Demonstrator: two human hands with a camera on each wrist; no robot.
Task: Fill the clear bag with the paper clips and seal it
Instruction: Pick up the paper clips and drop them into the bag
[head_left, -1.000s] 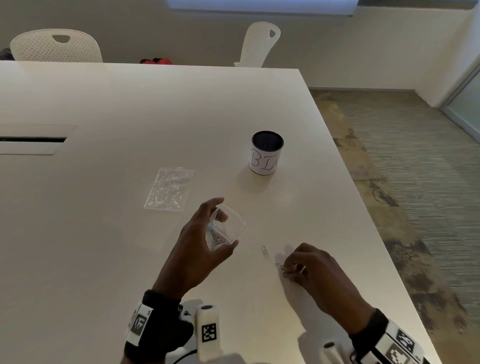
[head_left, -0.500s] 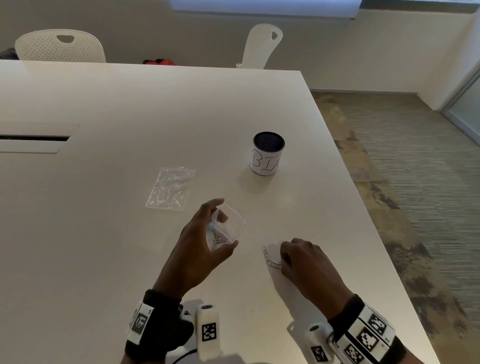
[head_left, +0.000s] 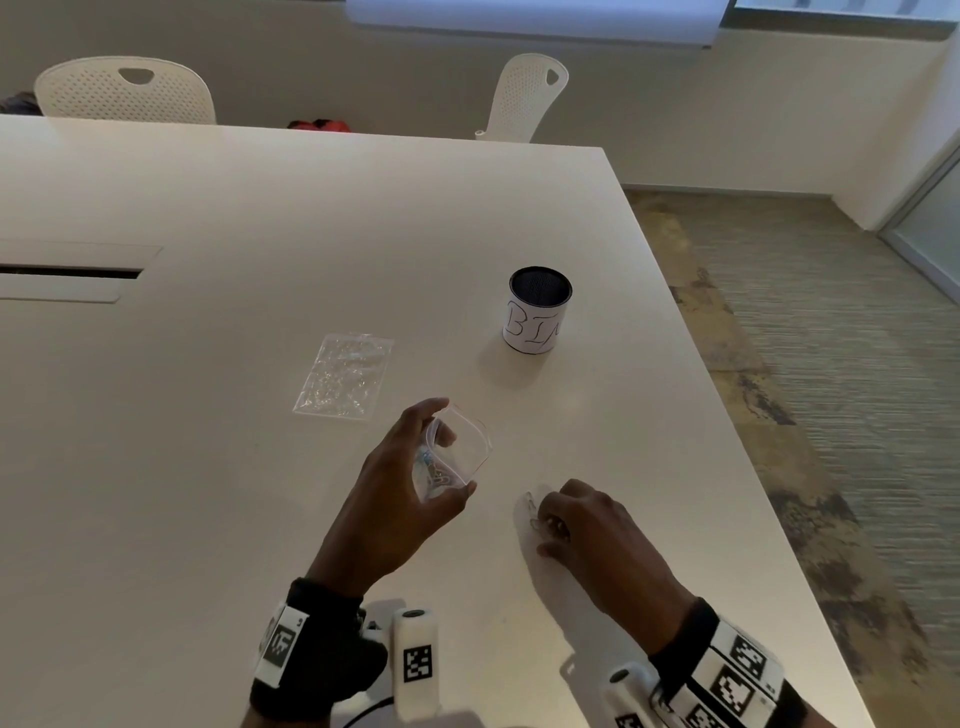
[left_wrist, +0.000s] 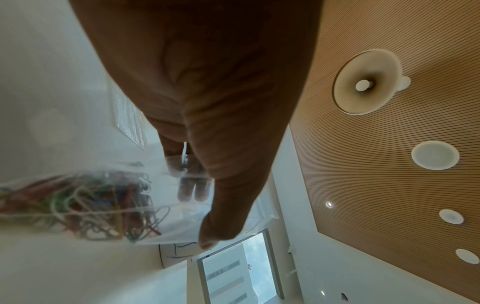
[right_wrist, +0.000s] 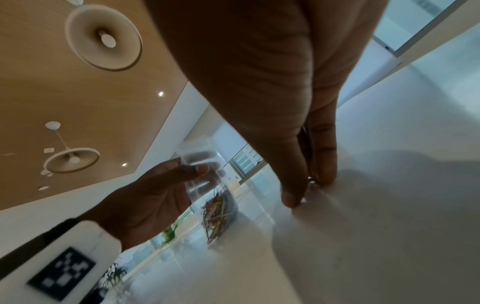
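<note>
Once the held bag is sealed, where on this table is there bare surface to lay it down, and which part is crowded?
Bare table lies left of the left hand, below the flat bag, and between that bag and the bin. It is crowded between the held bag and right hand, where loose clips lie.

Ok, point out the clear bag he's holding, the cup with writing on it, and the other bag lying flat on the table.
clear bag (head_left: 457, 452), head view, its open mouth.
cup (head_left: 535, 325), head view, its white lettered side.
flat bag (head_left: 345, 379), head view, its middle.
</note>
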